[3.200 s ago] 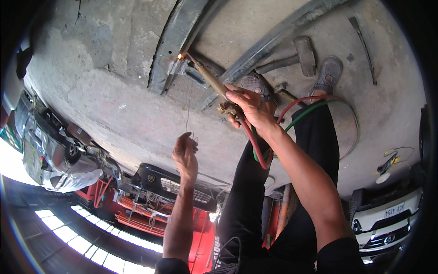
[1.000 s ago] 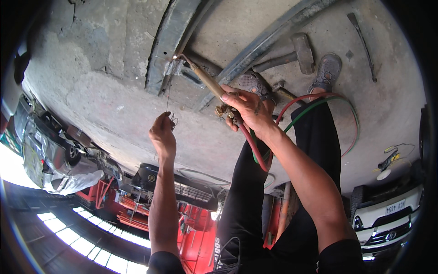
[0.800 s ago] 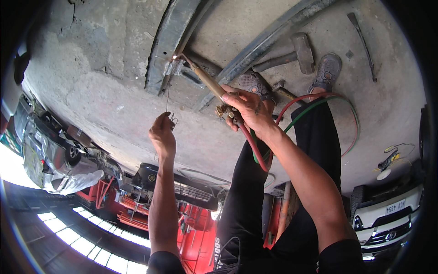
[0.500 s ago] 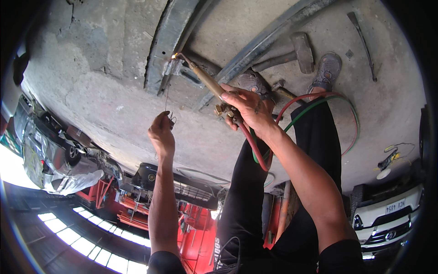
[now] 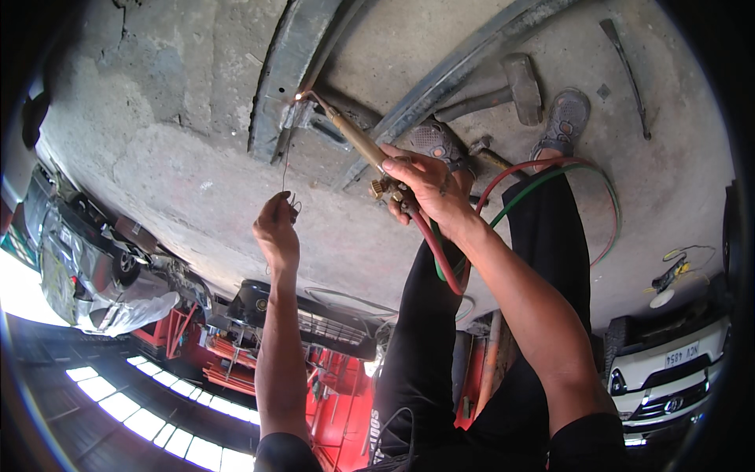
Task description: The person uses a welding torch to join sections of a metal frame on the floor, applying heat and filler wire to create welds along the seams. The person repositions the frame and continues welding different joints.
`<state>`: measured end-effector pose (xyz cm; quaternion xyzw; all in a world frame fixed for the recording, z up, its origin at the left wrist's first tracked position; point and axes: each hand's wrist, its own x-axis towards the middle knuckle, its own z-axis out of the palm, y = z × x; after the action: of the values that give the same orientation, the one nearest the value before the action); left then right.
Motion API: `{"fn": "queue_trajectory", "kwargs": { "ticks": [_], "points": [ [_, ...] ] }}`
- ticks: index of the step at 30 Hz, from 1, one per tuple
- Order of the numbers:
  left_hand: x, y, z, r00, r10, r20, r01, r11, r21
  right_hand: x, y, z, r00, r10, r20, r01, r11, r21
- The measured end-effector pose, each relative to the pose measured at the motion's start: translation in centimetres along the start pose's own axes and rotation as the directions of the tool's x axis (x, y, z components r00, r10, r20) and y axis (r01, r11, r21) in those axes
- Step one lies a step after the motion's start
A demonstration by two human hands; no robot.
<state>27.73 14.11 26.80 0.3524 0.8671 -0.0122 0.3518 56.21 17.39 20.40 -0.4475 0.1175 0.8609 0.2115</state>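
Brass torch (image 5: 357, 137), grasped by the right hand (image 5: 429, 185), could burn through the upper-centre rail (image 5: 294, 59) if it lingers, while the left hand (image 5: 277, 230) pinches wire (image 5: 286, 161).

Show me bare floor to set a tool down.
Free: grey concrete floor left of the left grey metal rail and left hand; right of the looped red hose, between the long dark metal bar and yellow-black tool. Crowded: around the brass torch in the right hand, and among grey perforated shoes and grey-headed hammer.
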Motion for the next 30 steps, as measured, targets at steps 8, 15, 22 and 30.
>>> {"fn": "queue_trajectory", "kwargs": {
  "ticks": [8, 15, 22, 30],
  "points": [
    [0.01, -0.13, 0.0, 1.0, 0.011, 0.009, -0.011, 1.0, 0.013, -0.16, -0.06, 0.09, 1.0, 0.011, -0.012, -0.011, 1.0, 0.0],
    [0.08, -0.44, 0.13, 1.0, 0.015, 0.01, -0.015, 1.0, 0.003, -0.3, -0.17, 0.19, 1.0, 0.004, -0.012, -0.003, 1.0, 0.015],
    [0.03, -0.48, 0.34, 1.0, 0.003, -0.001, -0.003, 0.999, -0.037, -0.31, -0.16, 0.14, 1.0, 0.006, -0.007, -0.006, 1.0, 0.008],
    [0.18, -0.52, 0.52, 1.0, 0.0, -0.005, 0.0, 1.0, -0.031, -0.25, -0.13, 0.02, 1.0, 0.015, -0.002, -0.015, 1.0, 0.014]
  ]
}}
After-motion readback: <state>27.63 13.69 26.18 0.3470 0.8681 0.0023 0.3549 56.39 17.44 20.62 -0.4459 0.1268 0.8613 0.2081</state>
